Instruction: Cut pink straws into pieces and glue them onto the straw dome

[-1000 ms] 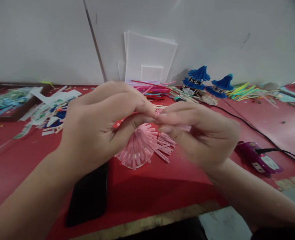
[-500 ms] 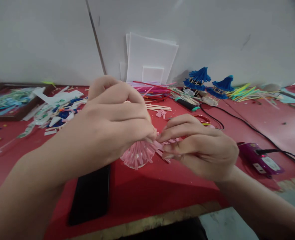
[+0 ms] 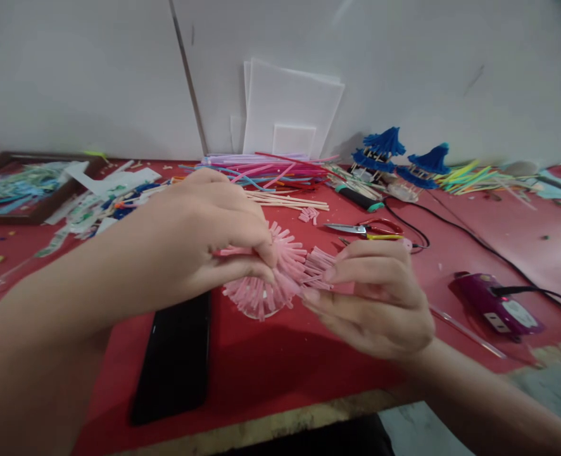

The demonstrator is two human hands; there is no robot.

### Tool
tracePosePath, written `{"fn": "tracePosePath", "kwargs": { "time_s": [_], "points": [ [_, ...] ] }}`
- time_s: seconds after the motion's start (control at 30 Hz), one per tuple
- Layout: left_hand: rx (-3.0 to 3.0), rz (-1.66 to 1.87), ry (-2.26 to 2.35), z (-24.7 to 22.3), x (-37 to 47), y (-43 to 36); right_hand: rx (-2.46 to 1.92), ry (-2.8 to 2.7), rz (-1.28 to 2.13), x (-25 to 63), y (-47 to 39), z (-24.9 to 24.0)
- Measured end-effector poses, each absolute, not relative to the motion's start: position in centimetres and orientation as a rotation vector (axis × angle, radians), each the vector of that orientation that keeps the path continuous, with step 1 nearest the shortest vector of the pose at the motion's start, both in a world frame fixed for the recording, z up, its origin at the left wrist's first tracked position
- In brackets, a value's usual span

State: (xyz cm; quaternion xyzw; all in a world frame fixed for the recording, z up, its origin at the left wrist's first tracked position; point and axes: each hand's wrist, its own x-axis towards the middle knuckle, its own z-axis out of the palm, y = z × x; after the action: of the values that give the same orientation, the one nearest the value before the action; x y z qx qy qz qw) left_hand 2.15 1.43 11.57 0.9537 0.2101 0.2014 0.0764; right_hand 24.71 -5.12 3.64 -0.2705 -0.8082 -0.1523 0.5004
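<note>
A round pink fringed piece (image 3: 261,297), built of short fuzzy pink stems that fan outward in layers, sits low on the table between my hands. My left hand (image 3: 223,234) reaches over it, thumb and forefinger pinched at its upper middle. A pale pink strip (image 3: 287,283) runs from that pinch toward my right hand (image 3: 375,297), whose thumb and forefinger close on its end at the right side. More short pink stems (image 3: 319,261) lie just behind the right fingertips. The part under my left fingers is hidden.
A black phone (image 3: 171,361) lies near the front edge. Behind are scissors (image 3: 366,229), a green-black handled tool (image 3: 359,198) with a cord, coloured stems (image 3: 280,168) and blue-roofed models (image 3: 380,152). A purple power socket (image 3: 499,304) stands right; a brown frame (image 3: 38,218) lies left.
My left hand has lowered and drawn back left, uncovering more of the pink fringe. My right hand has moved slightly down and left, and the scissors now show.
</note>
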Motion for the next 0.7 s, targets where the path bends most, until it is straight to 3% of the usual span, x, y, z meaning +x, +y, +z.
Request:
{"fn": "tracePosePath", "kwargs": {
  "time_s": [0.37, 0.7],
  "points": [
    [2.951, 0.484, 0.607, 11.2, 2.0, 1.6, -0.667, -1.974, -0.423, 23.9, -5.0, 0.9],
    [3.121, 0.759, 0.592, 10.9, 2.3, 0.9, -0.669, -1.881, -0.396, 23.1, -5.1, 1.0]
  ]
}}
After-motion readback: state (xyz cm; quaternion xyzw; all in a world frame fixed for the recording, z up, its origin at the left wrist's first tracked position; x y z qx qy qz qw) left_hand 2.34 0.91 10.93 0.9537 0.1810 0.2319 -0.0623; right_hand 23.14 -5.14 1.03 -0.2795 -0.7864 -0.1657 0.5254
